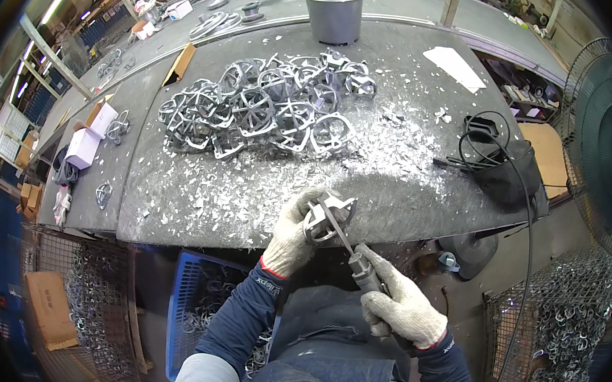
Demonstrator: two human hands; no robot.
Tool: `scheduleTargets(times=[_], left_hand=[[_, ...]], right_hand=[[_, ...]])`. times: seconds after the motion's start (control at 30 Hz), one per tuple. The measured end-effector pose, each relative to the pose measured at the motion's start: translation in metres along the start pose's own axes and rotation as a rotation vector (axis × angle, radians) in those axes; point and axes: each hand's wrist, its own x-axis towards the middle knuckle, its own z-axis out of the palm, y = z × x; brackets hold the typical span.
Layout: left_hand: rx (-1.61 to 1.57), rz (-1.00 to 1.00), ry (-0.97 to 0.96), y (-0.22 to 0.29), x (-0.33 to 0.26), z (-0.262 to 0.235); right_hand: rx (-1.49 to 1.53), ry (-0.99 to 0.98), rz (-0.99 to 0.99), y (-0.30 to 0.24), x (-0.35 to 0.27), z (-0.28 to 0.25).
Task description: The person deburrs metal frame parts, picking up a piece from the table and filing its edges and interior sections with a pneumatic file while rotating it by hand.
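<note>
One white-gloved left hand (297, 226), fingers curled, is clasping a silver, rounded metal frame (310, 230); the right hand (401, 305) is encircling a grey, cylindrical, thin-shafted tool (366, 273), ideally guiding lightly.

The left glove (289, 237) hides 1 edge of the metal ring (320, 218); the right glove (408, 309) covers part of the tool (365, 273). The left sleeve (242, 318) hides some of the blue crate (179, 303); the fan (603, 140) is cut off.

A silvery, open-framed metal part (315, 224), curved at its rim, sits tilted in the left grip (295, 226), while a grey cylindrical tool (364, 272) in the right grip (404, 306) slants up leftward, its slim rod (339, 231) crossing the part's frame.
</note>
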Motion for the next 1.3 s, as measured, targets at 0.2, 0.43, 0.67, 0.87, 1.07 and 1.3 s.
scheduleTargets(times=[0.2,0.43,0.67,0.87,1.07,1.3], left_hand=[[0.009,0.024,-0.047,-0.001,0.005,0.000],[0.010,0.129,-0.017,-0.006,0.006,-0.009],[-0.044,0.105,0.080,-0.007,0.010,-0.004],[0.096,0.073,0.057,-0.006,0.011,0.001],[-0.128,-0.049,0.058,-0.002,0.017,-0.004],[0.024,0.048,0.073,-0.001,0.017,0.000]], right_hand=[[0.079,0.150,-0.107,0.013,0.009,0.017],[-0.127,0.113,-0.075,0.014,0.008,0.008],[-0.530,0.292,-0.261,0.028,0.017,0.025],[-0.793,0.253,-0.257,0.010,0.007,0.017],[-0.722,0.397,-0.343,0.002,0.012,0.006],[-1.121,0.453,-0.602,-0.013,0.011,-0.008]])
